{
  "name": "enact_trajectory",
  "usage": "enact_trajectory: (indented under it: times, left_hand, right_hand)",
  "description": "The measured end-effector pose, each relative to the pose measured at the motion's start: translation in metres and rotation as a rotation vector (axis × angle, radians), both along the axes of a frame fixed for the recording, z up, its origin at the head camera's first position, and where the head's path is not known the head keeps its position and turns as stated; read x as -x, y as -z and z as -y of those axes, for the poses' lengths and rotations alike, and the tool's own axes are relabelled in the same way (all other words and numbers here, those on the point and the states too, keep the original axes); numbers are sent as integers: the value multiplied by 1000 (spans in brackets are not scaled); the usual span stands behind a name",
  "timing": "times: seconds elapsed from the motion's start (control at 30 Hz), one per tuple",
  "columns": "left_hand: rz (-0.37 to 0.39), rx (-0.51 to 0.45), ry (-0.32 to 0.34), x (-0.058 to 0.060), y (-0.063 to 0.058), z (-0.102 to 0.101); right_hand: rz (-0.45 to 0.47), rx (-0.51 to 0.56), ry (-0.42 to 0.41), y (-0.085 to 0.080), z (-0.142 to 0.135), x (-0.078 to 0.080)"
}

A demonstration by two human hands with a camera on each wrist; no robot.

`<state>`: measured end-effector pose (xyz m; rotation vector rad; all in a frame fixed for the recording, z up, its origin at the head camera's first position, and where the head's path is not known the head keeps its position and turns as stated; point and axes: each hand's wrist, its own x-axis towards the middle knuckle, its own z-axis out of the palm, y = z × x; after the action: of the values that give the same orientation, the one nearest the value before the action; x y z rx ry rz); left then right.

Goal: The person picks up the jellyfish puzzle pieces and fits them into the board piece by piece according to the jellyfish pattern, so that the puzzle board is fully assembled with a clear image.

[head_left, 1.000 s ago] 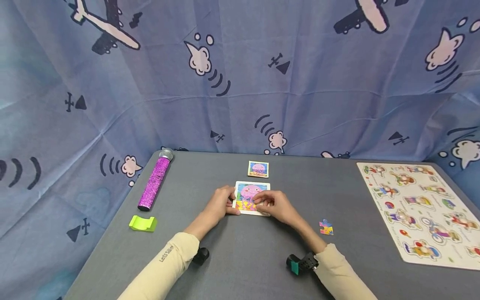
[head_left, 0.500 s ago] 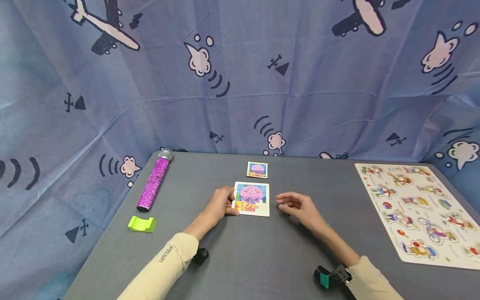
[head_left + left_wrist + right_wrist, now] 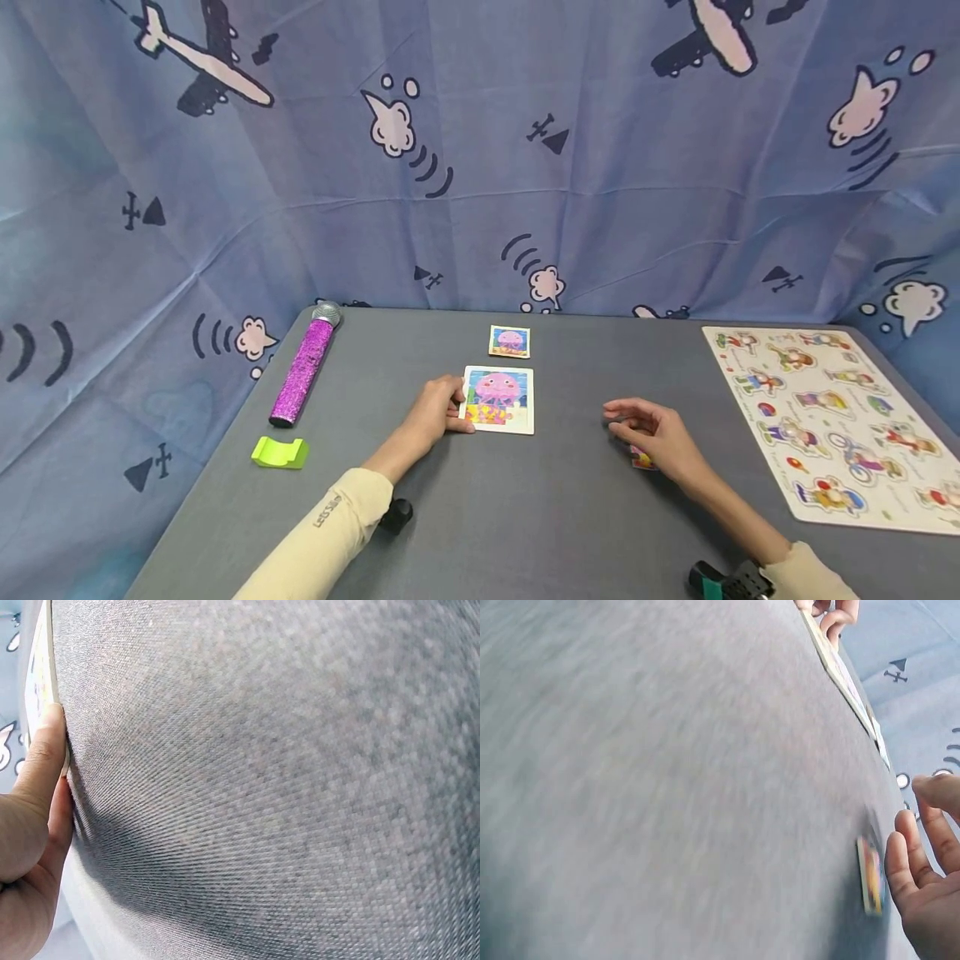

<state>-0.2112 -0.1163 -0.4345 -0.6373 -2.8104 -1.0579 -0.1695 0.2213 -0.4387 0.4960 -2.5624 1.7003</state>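
Observation:
A small jellyfish jigsaw puzzle (image 3: 497, 392) lies in a white tray on the grey table. Its lower right corner shows bare white. My left hand (image 3: 433, 408) grips the tray's lower left corner between thumb and fingers; the left wrist view shows the thumb (image 3: 46, 746) against its edge. On the right, my right hand (image 3: 660, 435) hovers over a loose puzzle piece (image 3: 642, 457), fingers loosely bent with nothing between them. The hand hides most of that piece in the head view. In the right wrist view, the piece (image 3: 871, 876) lies just beyond the fingertips.
Behind the tray lies a small jellyfish picture card (image 3: 510, 342). A glittery purple microphone (image 3: 306, 367) and a lime green holder (image 3: 280, 452) are at the left. A large picture board (image 3: 832, 417) covers the right side. A patterned blue curtain (image 3: 480, 167) hangs behind the table.
My right hand has left the puzzle and moved right, ending above the loose piece. The left hand keeps its grip on the tray. The view has shifted slightly.

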Motion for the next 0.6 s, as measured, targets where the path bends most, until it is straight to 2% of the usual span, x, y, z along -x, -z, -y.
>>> enact_trajectory:
  times: [0.33, 0.6]
  left_hand:
    - [-29, 7, 2, 0, 0, 1]
    - [-22, 1, 3, 1, 1, 0]
  right_hand:
    - [-80, -64, 60, 0, -31, -13]
    - [-119, -127, 31, 7, -51, -20]
